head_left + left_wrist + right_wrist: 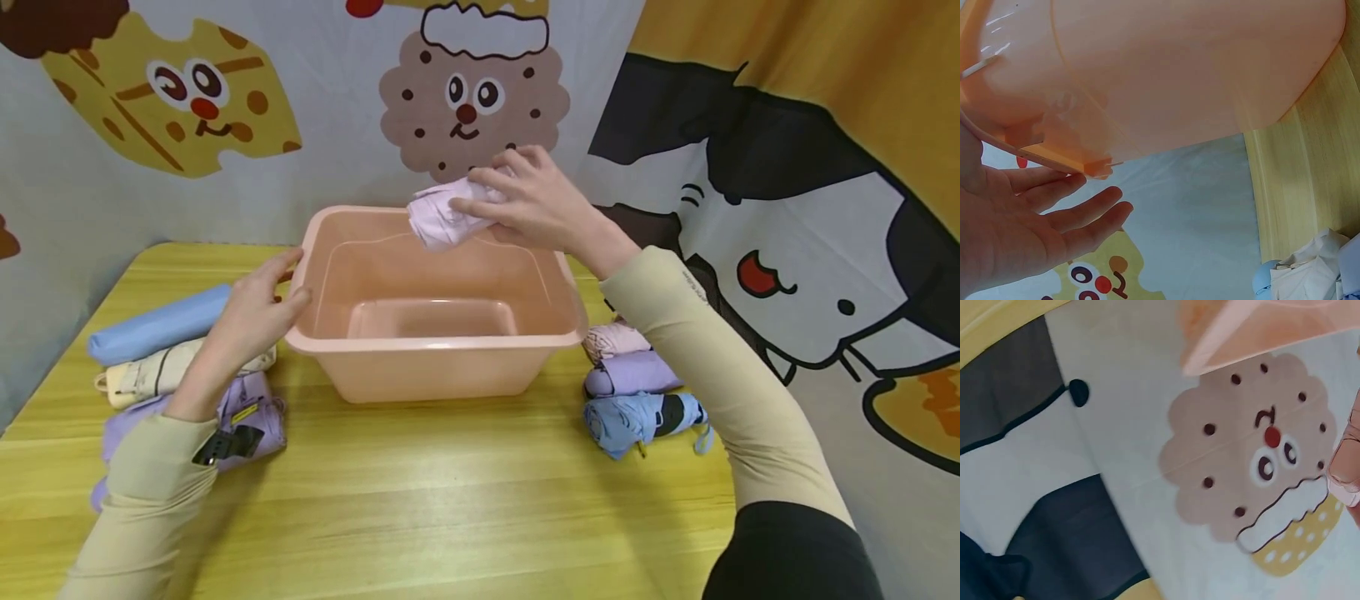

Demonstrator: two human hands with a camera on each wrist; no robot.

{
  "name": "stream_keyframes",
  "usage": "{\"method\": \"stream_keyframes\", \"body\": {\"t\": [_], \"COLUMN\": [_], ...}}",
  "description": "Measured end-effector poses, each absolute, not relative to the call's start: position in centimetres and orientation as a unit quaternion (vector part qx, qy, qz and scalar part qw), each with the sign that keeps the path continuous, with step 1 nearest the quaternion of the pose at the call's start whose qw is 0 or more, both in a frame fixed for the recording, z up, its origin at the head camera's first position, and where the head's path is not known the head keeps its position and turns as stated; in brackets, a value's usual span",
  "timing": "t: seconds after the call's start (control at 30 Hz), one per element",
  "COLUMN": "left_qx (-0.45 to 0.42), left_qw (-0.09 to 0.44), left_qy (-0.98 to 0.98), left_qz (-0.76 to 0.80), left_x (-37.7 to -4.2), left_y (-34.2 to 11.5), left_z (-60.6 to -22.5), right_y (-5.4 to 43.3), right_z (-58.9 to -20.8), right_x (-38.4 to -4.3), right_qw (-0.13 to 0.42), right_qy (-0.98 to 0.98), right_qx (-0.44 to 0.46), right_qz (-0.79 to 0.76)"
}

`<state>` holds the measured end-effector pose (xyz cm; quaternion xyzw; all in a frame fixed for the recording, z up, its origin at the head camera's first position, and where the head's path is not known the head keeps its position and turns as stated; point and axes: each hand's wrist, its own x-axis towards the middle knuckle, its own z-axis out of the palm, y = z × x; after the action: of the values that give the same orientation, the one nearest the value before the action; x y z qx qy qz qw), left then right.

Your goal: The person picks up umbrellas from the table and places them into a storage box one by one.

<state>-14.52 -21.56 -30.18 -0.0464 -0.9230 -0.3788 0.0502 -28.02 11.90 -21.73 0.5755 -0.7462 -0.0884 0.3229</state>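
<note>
A folded pale pink umbrella (447,215) is gripped in my right hand (536,202), above the back of the peach plastic basin (435,371). Most of its far end is covered by the fingers. In the right wrist view only some fingertips (1345,464) show at the right edge. My left hand (258,308) is at the basin's left rim, its fingers extended. The left wrist view shows that hand (1029,219) palm toward the camera, the fingers by the basin's rim (1054,161) and holding nothing. The basin's visible floor is bare.
Left of the basin lie a blue folded umbrella (161,323), a cream one (138,379) and purple ones (258,408). To the right are pink (617,340), purple (633,372) and blue (622,421) umbrellas. A cartoon-printed cloth (337,125) hangs behind the wooden table (450,500).
</note>
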Motion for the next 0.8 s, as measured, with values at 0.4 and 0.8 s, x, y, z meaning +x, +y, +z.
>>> {"method": "stream_keyframes", "body": {"t": [0.4,0.8], "left_qx": [-0.042,-0.045], "left_qw": [0.055,0.063], "left_qy": [-0.926,-0.923], "left_qz": [-0.372,-0.377], "left_x": [-14.6,-14.6], "left_y": [-21.6,-21.6], "left_z": [-30.2,-30.2], "right_y": [6.4,2.5], "right_z": [-23.0,-25.9], "right_x": [-27.9,-27.6], "right_qw": [0.253,0.185], "right_qy": [-0.715,-0.682], "right_qx": [0.629,0.676], "right_qz": [-0.170,-0.211]}}
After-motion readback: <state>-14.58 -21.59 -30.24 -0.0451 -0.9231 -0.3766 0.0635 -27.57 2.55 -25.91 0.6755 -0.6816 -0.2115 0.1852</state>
